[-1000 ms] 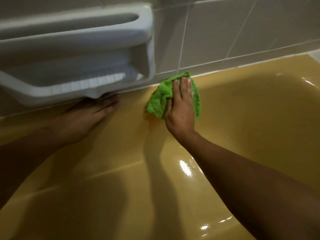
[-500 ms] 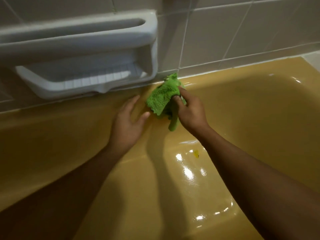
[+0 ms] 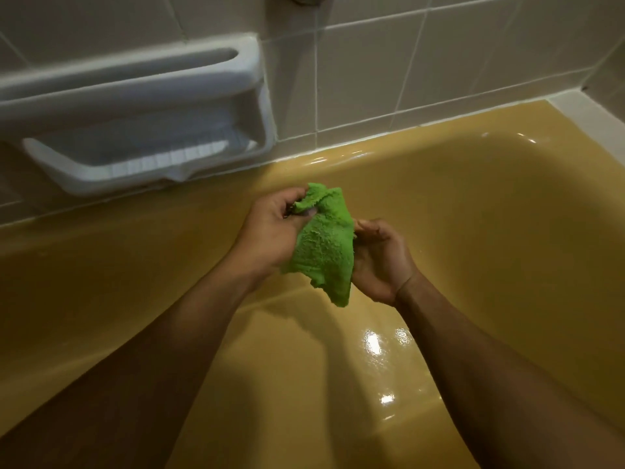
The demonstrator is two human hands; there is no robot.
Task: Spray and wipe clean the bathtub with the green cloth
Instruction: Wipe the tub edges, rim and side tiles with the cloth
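Forearms reach in from the near edge over the glossy mustard-yellow bathtub (image 3: pixel 473 204), whose smooth curved floor shows bright, wet-looking glints; some wiping seems done, though how much is left cannot be told. Above it, both hands hold the fluffy green cloth (image 3: pixel 324 245) clear of the surface: the left hand (image 3: pixel 270 231) pinches its bunched top and the right hand (image 3: pixel 382 262) curls round its side, probably refolding it. Beyond, a moulded white soap dish (image 3: pixel 152 130) juts from the pale tiled wall (image 3: pixel 372 62).
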